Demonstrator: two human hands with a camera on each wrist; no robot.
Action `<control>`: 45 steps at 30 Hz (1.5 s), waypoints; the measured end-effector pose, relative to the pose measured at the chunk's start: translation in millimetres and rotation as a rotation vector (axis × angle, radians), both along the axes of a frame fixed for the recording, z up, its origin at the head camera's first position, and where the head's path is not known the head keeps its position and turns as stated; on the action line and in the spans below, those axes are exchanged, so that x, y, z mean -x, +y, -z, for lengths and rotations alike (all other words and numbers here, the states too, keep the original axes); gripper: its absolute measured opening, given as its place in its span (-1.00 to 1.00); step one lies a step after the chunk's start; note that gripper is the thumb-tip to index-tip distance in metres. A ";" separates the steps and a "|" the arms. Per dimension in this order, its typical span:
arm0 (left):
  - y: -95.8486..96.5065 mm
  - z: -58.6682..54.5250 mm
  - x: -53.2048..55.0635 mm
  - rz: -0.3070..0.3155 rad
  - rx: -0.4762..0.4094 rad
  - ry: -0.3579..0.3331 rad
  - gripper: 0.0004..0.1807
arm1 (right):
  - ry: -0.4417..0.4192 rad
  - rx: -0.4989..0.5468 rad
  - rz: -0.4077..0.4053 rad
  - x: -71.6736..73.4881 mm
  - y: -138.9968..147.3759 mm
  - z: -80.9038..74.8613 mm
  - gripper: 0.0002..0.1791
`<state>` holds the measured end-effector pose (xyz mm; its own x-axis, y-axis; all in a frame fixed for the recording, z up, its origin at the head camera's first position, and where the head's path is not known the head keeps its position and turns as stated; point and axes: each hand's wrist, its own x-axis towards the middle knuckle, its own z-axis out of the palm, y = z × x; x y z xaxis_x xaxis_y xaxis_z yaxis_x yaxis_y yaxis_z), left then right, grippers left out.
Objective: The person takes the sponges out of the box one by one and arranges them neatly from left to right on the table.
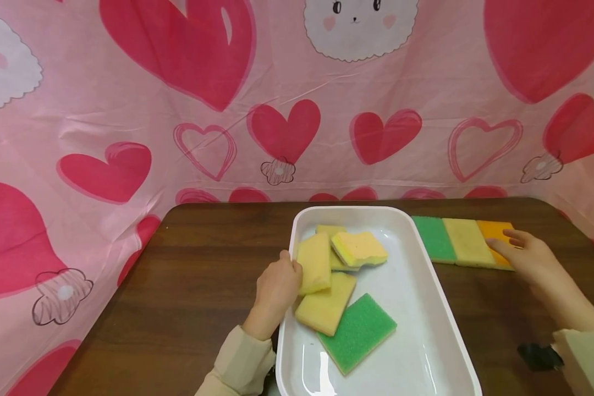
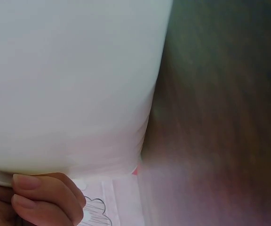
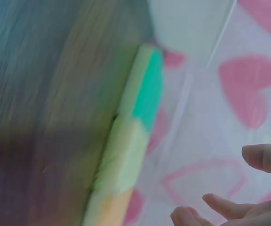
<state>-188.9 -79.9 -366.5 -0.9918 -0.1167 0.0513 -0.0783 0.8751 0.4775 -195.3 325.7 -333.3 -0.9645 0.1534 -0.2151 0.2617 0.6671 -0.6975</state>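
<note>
My left hand (image 1: 276, 289) grips the left rim of a white tray (image 1: 416, 341), its fingers curled beneath the lip in the left wrist view. Inside the tray, several yellow sponges (image 1: 314, 263) lie overlapping beside that hand, with a green-faced sponge (image 1: 358, 333) partly under one. Right of the tray, three sponges sit in a row: green (image 1: 433, 237), pale yellow (image 1: 467, 242) and orange (image 1: 492, 228). My right hand (image 1: 534, 261) is at the orange sponge, fingers spread and holding nothing; whether it touches the sponge I cannot tell.
The tray stands on a dark wooden table (image 1: 203, 258), whose far edge meets a pink cloth (image 1: 336, 126) printed with hearts. A small black object (image 1: 539, 356) shows by the right sleeve.
</note>
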 end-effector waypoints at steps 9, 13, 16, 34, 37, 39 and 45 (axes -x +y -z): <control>-0.8 1.0 0.4 0.003 0.000 -0.002 -0.73 | 0.097 0.040 -0.165 -21.3 -53.1 -13.7 -0.23; -0.6 1.0 0.2 0.002 -0.001 -0.006 -0.72 | 0.123 0.043 -0.246 -31.6 -75.3 -11.3 -0.29; -0.4 0.4 -0.2 0.000 -0.006 -0.009 -0.72 | 0.138 0.049 -0.287 -37.4 -91.1 -7.3 -0.33; -0.7 0.2 0.0 0.001 -0.013 0.002 -0.74 | 0.086 0.074 -0.439 -52.1 -144.5 32.7 -0.35; -0.7 0.4 0.0 0.001 -0.015 -0.002 -0.74 | 0.082 0.069 -0.470 -52.4 -149.2 38.2 -0.33; -0.6 0.7 0.3 0.003 -0.017 -0.006 -0.74 | 0.067 0.048 -0.479 -53.1 -152.3 40.8 -0.31; -0.3 0.8 0.9 0.003 -0.013 -0.014 -0.73 | 0.020 -0.041 -0.483 -55.6 -160.7 45.2 -0.27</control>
